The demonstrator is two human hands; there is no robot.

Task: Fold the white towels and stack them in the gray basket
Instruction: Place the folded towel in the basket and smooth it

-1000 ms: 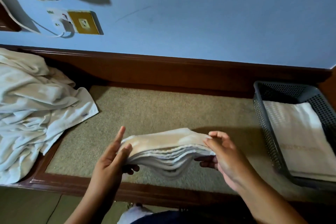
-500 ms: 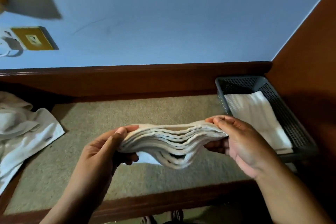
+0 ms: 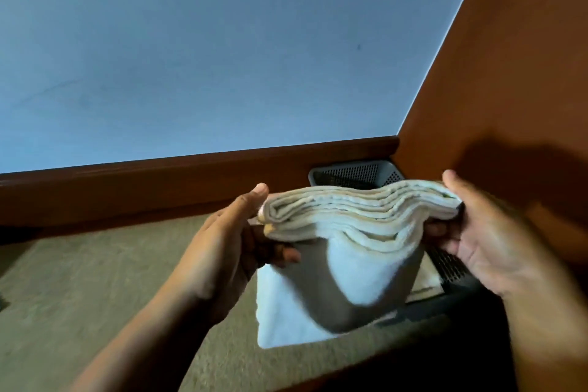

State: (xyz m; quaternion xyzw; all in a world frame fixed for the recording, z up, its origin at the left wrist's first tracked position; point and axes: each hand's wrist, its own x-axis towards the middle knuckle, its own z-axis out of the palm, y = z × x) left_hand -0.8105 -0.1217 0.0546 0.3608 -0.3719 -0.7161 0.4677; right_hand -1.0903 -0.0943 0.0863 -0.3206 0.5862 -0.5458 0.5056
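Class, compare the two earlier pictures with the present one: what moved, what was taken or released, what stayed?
The folded white layered towel has travelled rightward, from above the beige carpeted surface to over the gray perforated plastic basket, and its bottom layer sags lower. Nothing was released or newly taken. The left grip and right grip keep holding its two ends; it stays folded.

A pale blue wall [image 3: 191, 57] is seen across the top, evenly lit. It is met on the right by an orange-brown wooden panel [image 3: 509, 67], where a shadow [image 3: 521, 165] is cast. Below, a dark wooden rail [image 3: 152, 183] is bordered by beige carpet [image 3: 79, 280].
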